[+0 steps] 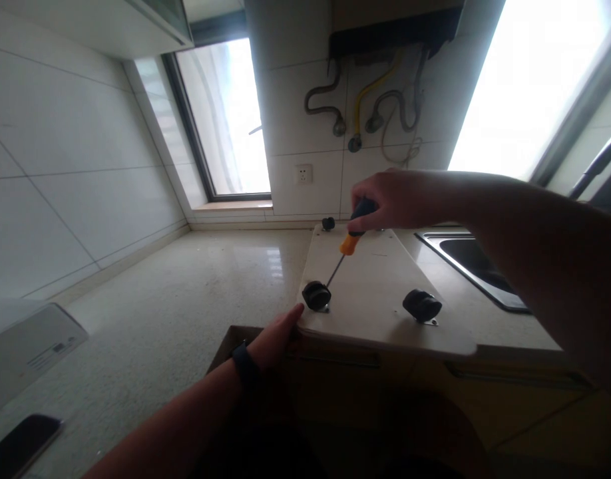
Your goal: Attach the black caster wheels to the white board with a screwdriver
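A pale board (pixel 365 286) with rounded corners lies on the counter, its near edge reaching the counter's front. Black caster wheels are mounted at its corners; one is the near-left caster (pixel 316 295), another the near-right caster (pixel 422 305). My right hand (pixel 385 199) is closed around the handle of a black and orange screwdriver (pixel 349 244). Its shaft slants down to the left, and the tip meets the near-left caster's mount; the screw itself is hidden. With the thumb on top, my left hand (pixel 278 338) grips the board's near-left corner, its fingers mostly hidden underneath.
A far caster (pixel 328 223) sits by the wall. To the right is a steel sink (pixel 475 263) with a faucet (pixel 598 163). On the left lie a white box (pixel 30 352) and a phone (pixel 23 442). Pipes hang on the wall above a socket (pixel 303 174).
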{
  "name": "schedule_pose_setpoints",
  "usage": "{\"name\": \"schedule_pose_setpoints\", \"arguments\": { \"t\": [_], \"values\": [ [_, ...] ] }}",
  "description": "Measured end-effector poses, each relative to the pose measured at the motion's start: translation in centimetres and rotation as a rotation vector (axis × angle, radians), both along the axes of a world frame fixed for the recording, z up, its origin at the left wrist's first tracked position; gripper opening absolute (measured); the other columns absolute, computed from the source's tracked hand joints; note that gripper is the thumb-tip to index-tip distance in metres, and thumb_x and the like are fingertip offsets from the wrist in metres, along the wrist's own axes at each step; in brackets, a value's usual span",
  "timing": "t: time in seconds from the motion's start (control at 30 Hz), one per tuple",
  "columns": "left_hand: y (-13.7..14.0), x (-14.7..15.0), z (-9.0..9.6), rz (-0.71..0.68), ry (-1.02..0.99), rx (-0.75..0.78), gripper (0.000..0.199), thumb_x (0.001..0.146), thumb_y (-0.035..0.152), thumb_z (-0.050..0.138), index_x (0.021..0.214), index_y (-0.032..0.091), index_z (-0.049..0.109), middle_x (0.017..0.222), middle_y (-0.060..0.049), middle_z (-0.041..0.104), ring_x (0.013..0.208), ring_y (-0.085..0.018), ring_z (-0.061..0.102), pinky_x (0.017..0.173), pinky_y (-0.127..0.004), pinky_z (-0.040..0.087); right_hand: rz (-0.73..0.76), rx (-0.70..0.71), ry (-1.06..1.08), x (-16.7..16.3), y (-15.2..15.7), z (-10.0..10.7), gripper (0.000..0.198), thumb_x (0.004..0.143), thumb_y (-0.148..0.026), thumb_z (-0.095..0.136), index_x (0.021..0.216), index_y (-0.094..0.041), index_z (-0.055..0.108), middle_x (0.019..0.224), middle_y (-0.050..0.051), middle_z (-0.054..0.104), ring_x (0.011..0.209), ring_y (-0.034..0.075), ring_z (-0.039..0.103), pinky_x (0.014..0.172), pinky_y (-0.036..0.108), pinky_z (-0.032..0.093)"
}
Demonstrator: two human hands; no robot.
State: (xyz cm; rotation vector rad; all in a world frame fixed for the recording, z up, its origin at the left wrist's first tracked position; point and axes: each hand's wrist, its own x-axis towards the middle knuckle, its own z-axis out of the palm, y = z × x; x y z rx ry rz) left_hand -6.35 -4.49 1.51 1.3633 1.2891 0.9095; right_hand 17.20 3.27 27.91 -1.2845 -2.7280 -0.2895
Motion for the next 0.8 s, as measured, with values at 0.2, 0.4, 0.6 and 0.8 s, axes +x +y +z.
{"name": "schedule_pose_setpoints", "arguments": {
  "t": [0.2, 0.4, 0.6, 0.8],
  "values": [
    [0.4, -1.2, 2.5, 0.106, 0.271, 0.222, 0.063, 0.082, 0.073, 0.065, 0.053, 0.019, 0.048, 0.057, 0.002, 0.041, 0.056, -0.014, 0.030, 0.058, -0.031, 0.014, -0.093, 0.033, 0.177, 2.0, -2.4, 0.5, 0.043, 0.084, -0.061, 0.064, 0.093, -0.019, 0.067, 0.077, 0.007, 0.068, 0.064, 0.017, 0.055, 0.059, 0.037, 0.037],
    [1.1, -1.6, 3.0, 0.117, 0.380, 0.253, 0.066, 0.095, 0.073, 0.040, 0.057, 0.020, 0.051, 0.057, -0.001, 0.049, 0.057, -0.016, 0.041, 0.059, -0.031, 0.021, -0.098, 0.103, 0.194, 3.5, -2.9, -0.2, 0.042, 0.078, -0.063, 0.071, 0.090, -0.023, 0.070, 0.072, 0.001, 0.067, 0.060, 0.014, 0.055, 0.056, 0.034, 0.038],
    [1.3, -1.5, 1.0, 0.045, 0.225, 0.121, 0.072, 0.089, 0.083, 0.038, 0.067, 0.017, 0.057, 0.062, -0.002, 0.054, 0.060, -0.016, 0.047, 0.059, -0.030, 0.033, 0.120, 0.035, 0.125, 2.6, -2.9, -1.1, 0.034, 0.078, -0.057, 0.071, 0.086, -0.025, 0.069, 0.066, -0.003, 0.066, 0.057, 0.014, 0.057, 0.057, 0.033, 0.039],
    [0.6, -0.4, -0.8, 0.006, -0.017, -0.003, 0.077, 0.082, 0.092, 0.033, 0.076, 0.017, 0.054, 0.065, 0.000, 0.052, 0.056, -0.015, 0.048, 0.054, -0.029, 0.042, 0.179, -0.024, 0.054, 1.6, -3.2, -1.3, 0.023, 0.085, -0.045, 0.070, 0.090, -0.022, 0.067, 0.073, -0.001, 0.066, 0.062, 0.013, 0.056, 0.060, 0.033, 0.037]
  ]
}}
